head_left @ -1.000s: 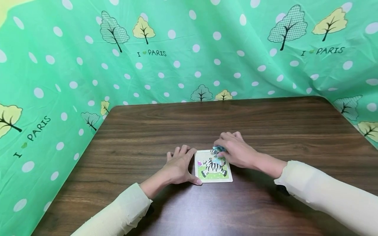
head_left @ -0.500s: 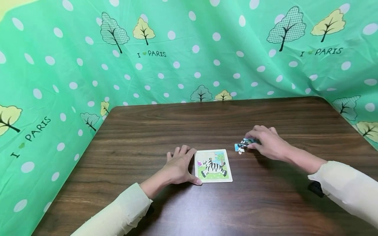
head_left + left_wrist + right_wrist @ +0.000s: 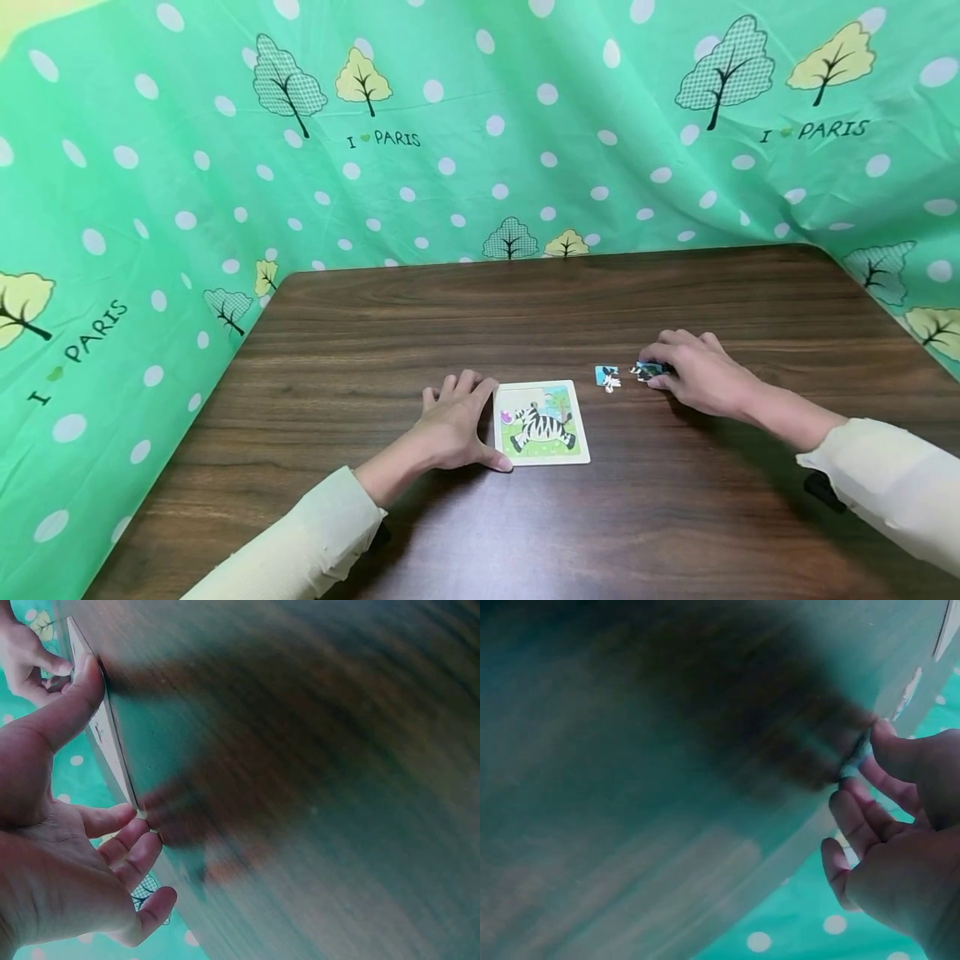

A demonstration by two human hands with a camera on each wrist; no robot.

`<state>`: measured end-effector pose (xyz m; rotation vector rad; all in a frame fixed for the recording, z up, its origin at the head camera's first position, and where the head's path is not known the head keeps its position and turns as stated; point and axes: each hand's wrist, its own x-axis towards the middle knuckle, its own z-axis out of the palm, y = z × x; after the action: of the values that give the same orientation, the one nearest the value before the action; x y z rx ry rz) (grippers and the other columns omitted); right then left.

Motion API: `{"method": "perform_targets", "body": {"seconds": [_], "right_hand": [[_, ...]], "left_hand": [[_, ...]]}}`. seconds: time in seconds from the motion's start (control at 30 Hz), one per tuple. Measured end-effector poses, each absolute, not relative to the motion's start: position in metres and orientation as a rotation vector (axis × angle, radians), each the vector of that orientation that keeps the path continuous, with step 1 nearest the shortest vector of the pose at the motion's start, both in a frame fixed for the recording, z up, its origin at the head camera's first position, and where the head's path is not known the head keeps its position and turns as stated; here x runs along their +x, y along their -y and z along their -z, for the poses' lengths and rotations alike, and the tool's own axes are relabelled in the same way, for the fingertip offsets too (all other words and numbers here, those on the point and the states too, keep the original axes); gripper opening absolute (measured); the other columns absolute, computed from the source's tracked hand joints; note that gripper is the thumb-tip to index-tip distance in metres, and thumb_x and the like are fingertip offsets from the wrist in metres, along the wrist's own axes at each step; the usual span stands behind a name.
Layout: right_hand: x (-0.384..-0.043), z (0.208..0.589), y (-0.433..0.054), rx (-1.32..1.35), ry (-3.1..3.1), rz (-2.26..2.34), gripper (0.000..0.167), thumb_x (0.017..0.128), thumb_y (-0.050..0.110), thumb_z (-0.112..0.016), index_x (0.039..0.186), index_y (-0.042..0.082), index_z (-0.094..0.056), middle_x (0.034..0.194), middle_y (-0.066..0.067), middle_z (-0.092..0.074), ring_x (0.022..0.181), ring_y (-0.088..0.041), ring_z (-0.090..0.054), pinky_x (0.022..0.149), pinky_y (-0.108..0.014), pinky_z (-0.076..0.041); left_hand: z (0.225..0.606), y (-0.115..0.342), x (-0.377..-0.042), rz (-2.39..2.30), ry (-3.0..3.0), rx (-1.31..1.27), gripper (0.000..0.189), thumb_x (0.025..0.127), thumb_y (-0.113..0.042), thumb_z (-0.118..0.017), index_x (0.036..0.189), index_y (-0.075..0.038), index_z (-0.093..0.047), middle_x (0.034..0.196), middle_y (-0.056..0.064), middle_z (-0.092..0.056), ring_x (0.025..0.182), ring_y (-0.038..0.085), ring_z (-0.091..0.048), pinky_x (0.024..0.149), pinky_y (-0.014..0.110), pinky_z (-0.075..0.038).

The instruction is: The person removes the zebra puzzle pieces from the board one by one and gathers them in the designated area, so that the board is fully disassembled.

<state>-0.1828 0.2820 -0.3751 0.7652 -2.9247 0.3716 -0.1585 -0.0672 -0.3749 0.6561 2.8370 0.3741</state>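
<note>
My left hand rests against the left side of a framed zebra puzzle board, thumb at its near left corner and index fingertip by the far left corner. Its other fingers spread out over the table. Striped body and grass fill most of the frame; a bare pale patch shows at the upper left. Right of the board, my right hand pinches a blue, black and white puzzle piece between thumb and fingers, close over the tabletop. That piece is partly hidden by the fingers. Another puzzle piece lies loose between hand and board.
Everything stands on a dark wood-grain table with rounded far corners. A green dotted curtain with printed trees hangs behind it and along the left.
The right hand has moved from over the board's upper part to the right, carrying puzzle pieces out. One piece now lies apart on the table. The left hand and board stay put.
</note>
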Motion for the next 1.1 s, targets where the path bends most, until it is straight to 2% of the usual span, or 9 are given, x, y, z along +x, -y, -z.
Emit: {"method": "perform_targets", "body": {"seconds": [0.23,0.4,0.67,1.1], "right_hand": [[-0.182,0.363,-0.260,0.775,2.895,-0.377,0.040,0.081,0.016,-0.077,0.117,0.004,-0.066,0.104,-0.009,-0.061,0.100,-0.029,-0.054,0.078,-0.046,-0.032],[-0.182,0.363,-0.227,0.850,2.894,-0.614,0.041,0.081,0.016,-0.076,0.120,0.008,-0.066,0.101,-0.005,-0.060,0.097,-0.024,-0.053,0.080,-0.040,-0.029],[-0.179,0.376,-0.187,0.962,2.918,-0.724,0.031,0.081,0.018,-0.077,0.110,0.013,-0.071,0.095,0.002,-0.058,0.092,-0.018,-0.050,0.077,-0.037,-0.027],[-0.176,0.381,-0.178,0.936,2.915,-0.641,0.028,0.078,0.016,-0.079,0.103,0.009,-0.070,0.091,0.002,-0.056,0.087,-0.016,-0.047,0.074,-0.035,-0.027]], "left_hand": [[0.374,0.067,-0.158,-0.373,-2.840,0.656,0.097,0.055,-0.055,-0.087,0.135,-0.020,-0.045,0.128,0.004,-0.043,0.115,0.026,-0.039,0.088,0.049,-0.030],[0.372,0.068,-0.158,-0.366,-2.839,0.645,0.098,0.055,-0.054,-0.087,0.136,-0.020,-0.045,0.129,0.003,-0.043,0.115,0.026,-0.038,0.089,0.049,-0.030],[0.372,0.068,-0.158,-0.377,-2.830,0.646,0.096,0.056,-0.054,-0.087,0.136,-0.021,-0.045,0.128,0.003,-0.043,0.114,0.026,-0.038,0.089,0.049,-0.030],[0.374,0.068,-0.158,-0.387,-2.839,0.658,0.096,0.055,-0.054,-0.087,0.135,-0.020,-0.046,0.127,0.003,-0.044,0.112,0.025,-0.039,0.086,0.048,-0.030]]}}
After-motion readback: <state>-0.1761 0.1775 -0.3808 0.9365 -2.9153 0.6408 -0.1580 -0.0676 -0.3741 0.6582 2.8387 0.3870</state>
